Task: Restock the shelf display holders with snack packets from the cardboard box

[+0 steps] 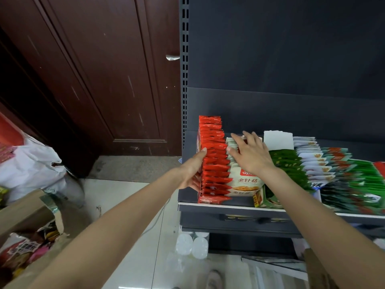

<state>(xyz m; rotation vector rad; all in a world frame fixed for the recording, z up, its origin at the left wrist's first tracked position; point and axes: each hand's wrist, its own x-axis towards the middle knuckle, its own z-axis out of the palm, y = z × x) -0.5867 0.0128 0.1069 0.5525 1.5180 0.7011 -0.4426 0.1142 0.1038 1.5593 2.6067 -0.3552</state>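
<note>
At the left end of the shelf point(229, 206), seen from the head camera, the left hand point(192, 172) grips the outer wall of the red packet holder point(212, 159), thumb hooked over its top edge, while the right hand point(250, 155) lies flat with fingers spread on the cream packets point(246, 182) just right of that grip. The holder sits close to the shelf's open end, so a sideways shove from the right hand could push it, or the upright red packets, toward the floor; pressing down on the cream row may also buckle the packets or spill them forward over the lip. Right of the right hand stand green packets point(285, 163) and further rows, blurred toward the frame edge, so their state is probably tidy but hard to judge. Well below and behind the left grip, the cardboard box point(31, 207) with more snacks rests on the pale tiled floor point(129, 197), beside a white bag point(31, 161) and a dark wooden door point(93, 69).
</note>
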